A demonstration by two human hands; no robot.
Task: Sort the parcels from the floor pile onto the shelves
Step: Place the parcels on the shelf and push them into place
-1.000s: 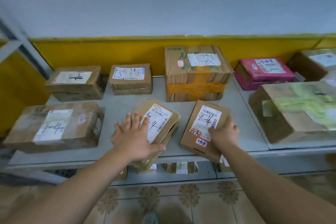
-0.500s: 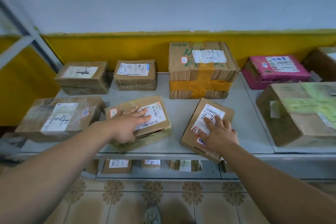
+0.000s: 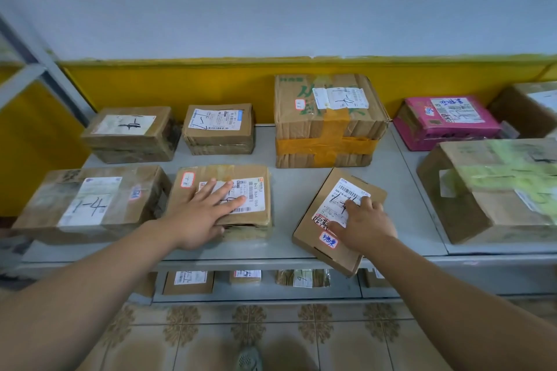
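The left grip lies flat and wide, fingers spread straight, pressing on the label of a brown parcel in the near row of the grey shelf. The right grip rests with bent fingers on top of a smaller tilted parcel, not wrapped around it; this parcel sits askew to the right, its near corner overhanging the shelf's front edge. Just left of the pressed parcel sits a taped box; far behind stands a box with orange tape.
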